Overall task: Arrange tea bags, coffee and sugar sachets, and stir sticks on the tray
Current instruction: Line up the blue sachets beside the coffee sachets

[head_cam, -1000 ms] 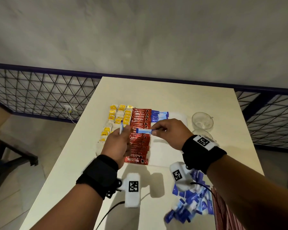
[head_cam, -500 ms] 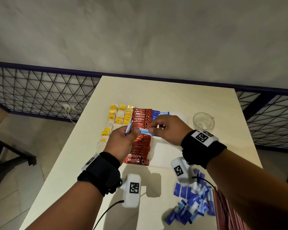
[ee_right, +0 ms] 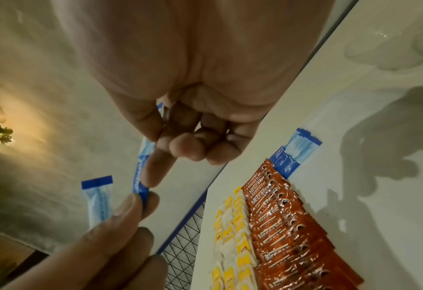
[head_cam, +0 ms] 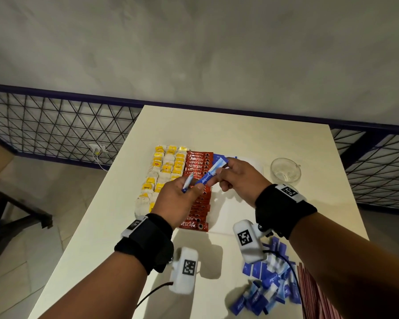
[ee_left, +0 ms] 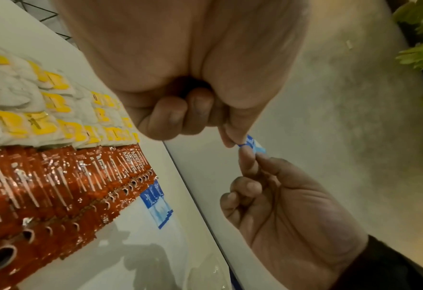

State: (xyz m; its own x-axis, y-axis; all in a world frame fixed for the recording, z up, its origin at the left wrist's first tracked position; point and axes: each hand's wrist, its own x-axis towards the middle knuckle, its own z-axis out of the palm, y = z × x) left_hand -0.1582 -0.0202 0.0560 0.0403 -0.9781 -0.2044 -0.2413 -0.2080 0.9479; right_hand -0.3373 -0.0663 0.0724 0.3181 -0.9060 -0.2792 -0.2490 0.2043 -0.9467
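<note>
A blue sachet (head_cam: 211,174) is now pinched at both ends, by the left hand (head_cam: 179,199) and the right hand (head_cam: 238,178), and has been lifted above the coffee row (head_cam: 197,180). A second sachet (ee_right: 98,198) is held in the left fingers. Placement on the tray (head_cam: 251,164) appears next.

2 hands (head_cam: 177,199), 2 blue sachets held (head_cam: 211,174), 1 blue sachet on tray (ee_right: 292,155), 1 glass cup (head_cam: 285,169); tea bags (head_cam: 166,171), coffee sticks (head_cam: 197,180): too many to count.
</note>
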